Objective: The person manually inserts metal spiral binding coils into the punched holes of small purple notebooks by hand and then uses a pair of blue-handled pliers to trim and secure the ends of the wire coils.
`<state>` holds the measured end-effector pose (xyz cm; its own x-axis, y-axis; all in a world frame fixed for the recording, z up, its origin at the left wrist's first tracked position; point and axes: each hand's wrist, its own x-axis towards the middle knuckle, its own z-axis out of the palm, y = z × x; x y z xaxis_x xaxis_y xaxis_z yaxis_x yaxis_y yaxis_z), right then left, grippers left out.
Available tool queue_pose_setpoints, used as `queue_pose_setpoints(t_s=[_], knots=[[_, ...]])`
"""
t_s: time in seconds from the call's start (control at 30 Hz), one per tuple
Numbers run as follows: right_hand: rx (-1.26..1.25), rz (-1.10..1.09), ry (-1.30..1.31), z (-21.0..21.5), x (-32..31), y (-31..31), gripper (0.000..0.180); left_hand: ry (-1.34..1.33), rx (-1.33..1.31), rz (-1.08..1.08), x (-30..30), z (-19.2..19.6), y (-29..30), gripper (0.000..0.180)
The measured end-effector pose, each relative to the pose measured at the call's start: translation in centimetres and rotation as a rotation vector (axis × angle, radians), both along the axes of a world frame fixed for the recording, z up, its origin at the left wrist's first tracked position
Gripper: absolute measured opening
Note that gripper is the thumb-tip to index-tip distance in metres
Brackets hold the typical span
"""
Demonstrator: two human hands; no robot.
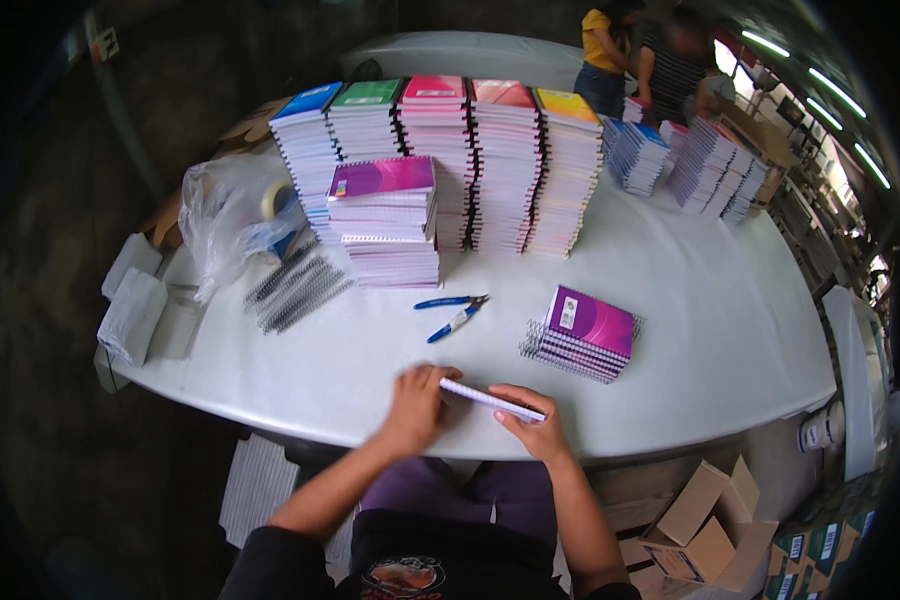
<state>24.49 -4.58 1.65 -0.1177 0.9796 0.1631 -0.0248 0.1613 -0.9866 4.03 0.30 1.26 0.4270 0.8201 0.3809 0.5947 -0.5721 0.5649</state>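
At the left of the frame, loose wire coils [305, 290] took up the bench [710, 330]. In the lower centre, the left hand [416, 405] curled at one end of the white-paged pad [492, 400], blurred; whether it pinched or merely touched could not be told. The pad slanted down rightward near the front edge; light, matched pressure at both ends would probably have kept its sheets squared. Above it, blue-handled pliers [455, 310] limited forward reach. The right hand [537, 428] gripped the pad's right end between thumb and fingers. Farther right sat purple notebooks [590, 335], wire protruding both sides; beyond them, bare surface ran roomily to the curved right edge.
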Motion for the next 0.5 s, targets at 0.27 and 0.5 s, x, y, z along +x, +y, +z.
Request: queue_pose_setpoints(t_s=[0.27,0.5], knots=[[0.030,-0.062,-0.186,-0.3,-0.3,0.4,0.024,0.410,0.398,0.561,-13.6,-1.1,13.4,0.021],[0.082,-0.115,-0.011,-0.5,-0.2,0.4,0.029,-0.286,-0.524,-0.090,-6.6,3.2,5.3,0.023]])
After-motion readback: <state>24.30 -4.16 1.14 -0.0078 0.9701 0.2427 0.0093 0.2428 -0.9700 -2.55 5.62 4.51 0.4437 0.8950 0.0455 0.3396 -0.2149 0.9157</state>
